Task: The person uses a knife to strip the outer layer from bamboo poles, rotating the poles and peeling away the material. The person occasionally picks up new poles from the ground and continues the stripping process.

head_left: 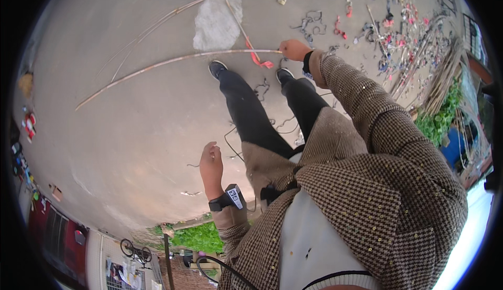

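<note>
My right hand (295,49) is closed around the right end of a long, thin stick (183,57). This stick reaches far to the left across the concrete ground, passing just beyond my shoes. Beside my right hand, a red strip (257,59) lies by the lower end of another thin stick (233,12). My left hand (211,164) hangs out to the left over bare ground, its fingers loosely bent, with nothing visible in it. Both wrists wear black bands.
More thin sticks (178,11) lie farther ahead, by a pale patch (219,20) on the ground. Black strips (313,24) and red scraps (340,30) are scattered at the right, near a pile of long sticks (443,75). Green plants (199,237) and a bicycle (135,251) are at the lower left.
</note>
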Demonstrator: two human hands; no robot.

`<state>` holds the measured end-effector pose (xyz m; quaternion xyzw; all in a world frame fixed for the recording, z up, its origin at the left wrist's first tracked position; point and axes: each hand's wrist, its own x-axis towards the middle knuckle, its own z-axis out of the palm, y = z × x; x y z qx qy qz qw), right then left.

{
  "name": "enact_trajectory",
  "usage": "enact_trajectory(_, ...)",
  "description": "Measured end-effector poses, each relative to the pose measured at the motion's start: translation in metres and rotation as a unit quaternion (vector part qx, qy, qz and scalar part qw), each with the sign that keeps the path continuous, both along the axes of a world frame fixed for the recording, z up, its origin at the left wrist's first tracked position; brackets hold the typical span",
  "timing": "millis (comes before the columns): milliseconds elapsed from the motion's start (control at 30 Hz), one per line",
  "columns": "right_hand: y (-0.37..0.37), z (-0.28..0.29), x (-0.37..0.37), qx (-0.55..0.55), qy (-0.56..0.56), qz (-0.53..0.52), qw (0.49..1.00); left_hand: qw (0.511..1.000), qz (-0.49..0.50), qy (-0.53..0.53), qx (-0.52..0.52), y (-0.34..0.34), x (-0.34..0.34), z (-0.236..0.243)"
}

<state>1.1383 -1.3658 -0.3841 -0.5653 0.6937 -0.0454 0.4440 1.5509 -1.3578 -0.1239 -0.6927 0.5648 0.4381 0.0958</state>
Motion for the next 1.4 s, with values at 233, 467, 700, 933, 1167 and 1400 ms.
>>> enact_trajectory(233,-0.03,-0.1,-0.009,0.131,0.026,-0.007,0.991,0.998,-0.04,0.018,0.041,-0.02,-0.068,-0.024)
enact_trajectory(467,-0.023,-0.242,0.112,0.096,0.165,0.061,0.98,0.992,0.009,-0.112,0.065,-0.037,0.015,-0.091)
enact_trajectory(700,-0.004,-0.279,0.103,0.021,0.072,0.037,0.996,0.985,-0.021,-0.119,0.121,-0.035,0.017,-0.123)
enact_trajectory(933,0.016,-0.123,0.037,-0.052,0.0,-0.104,0.993,0.987,-0.136,-0.069,0.05,-0.065,-0.052,-0.08)
enact_trajectory(1167,0.116,0.061,-0.065,-0.004,0.093,-0.113,0.989,0.967,-0.241,0.017,-0.084,-0.111,-0.105,0.008)
enact_trajectory(1400,0.332,0.2,-0.127,-0.016,0.22,-0.21,0.953,0.801,-0.585,0.049,-0.12,-0.147,-0.19,0.008)
